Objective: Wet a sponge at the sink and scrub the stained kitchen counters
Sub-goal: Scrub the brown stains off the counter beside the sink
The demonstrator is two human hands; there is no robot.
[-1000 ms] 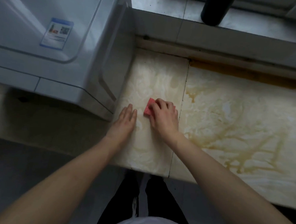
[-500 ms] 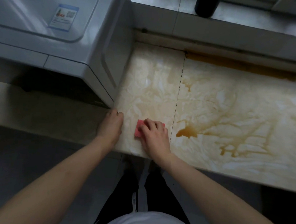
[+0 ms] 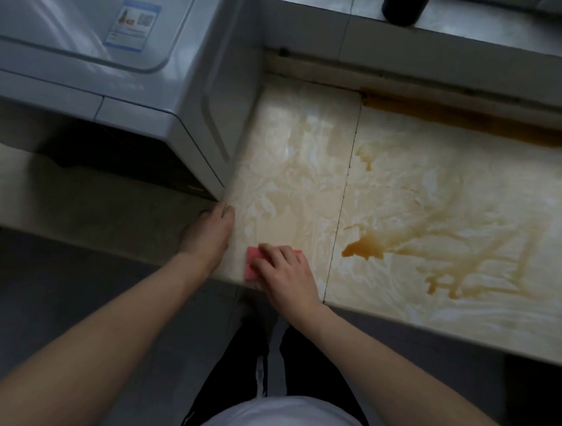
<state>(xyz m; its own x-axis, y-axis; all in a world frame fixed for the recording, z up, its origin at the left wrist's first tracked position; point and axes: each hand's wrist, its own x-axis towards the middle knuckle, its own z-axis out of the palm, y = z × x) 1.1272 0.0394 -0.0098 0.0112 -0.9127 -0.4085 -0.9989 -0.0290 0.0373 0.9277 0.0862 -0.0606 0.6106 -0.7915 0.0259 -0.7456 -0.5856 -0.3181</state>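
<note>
A pink sponge (image 3: pixel 251 261) lies flat at the front edge of the cream marble counter (image 3: pixel 295 167). My right hand (image 3: pixel 285 274) presses down on it, fingers spread over its top. My left hand (image 3: pixel 210 235) rests flat on the counter just left of the sponge, fingertips near the corner of the white appliance. Brown stains (image 3: pixel 366 249) streak the counter tile to the right, with a darker puddle near the tile seam. A brown band (image 3: pixel 469 120) runs along the back edge.
A white appliance (image 3: pixel 117 71) with a blue label stands on the counter to the left, close to my left hand. A raised grey ledge (image 3: pixel 414 53) runs behind the counter, with a dark cylinder (image 3: pixel 404 6) on it. Dark floor lies below the counter's front edge.
My right hand has drawn the sponge toward me, from mid-counter to the front edge. My left hand slid back with it, toward the appliance corner.
</note>
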